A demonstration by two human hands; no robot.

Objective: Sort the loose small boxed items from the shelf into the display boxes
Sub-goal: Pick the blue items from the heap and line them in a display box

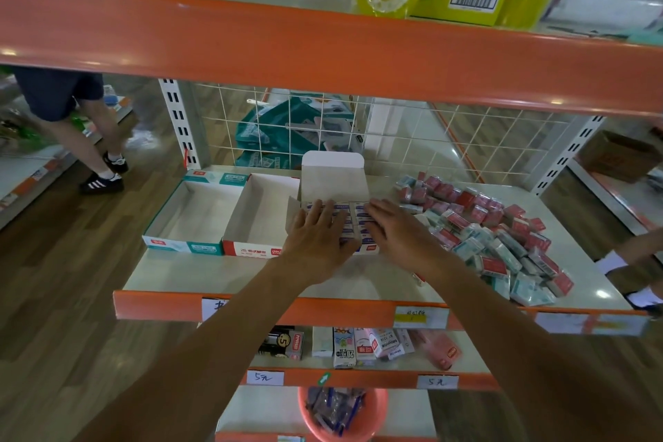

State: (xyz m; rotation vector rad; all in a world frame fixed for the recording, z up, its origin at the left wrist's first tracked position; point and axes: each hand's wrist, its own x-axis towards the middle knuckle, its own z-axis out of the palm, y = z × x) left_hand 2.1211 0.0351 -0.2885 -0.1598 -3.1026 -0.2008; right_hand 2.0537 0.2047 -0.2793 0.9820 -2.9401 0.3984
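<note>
Left hand (315, 230) and right hand (391, 226) rest flat, side by side, gripping nothing, on the full box (333, 176), while the pile (495, 240) stretches toward the shelf's (251, 276) front right corner, nearer the right hand, and the empty boxes (262, 212) sit left.

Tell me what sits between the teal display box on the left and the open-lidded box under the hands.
An empty red-fronted display box sits there, set close beside both; the head view shows it.
</note>
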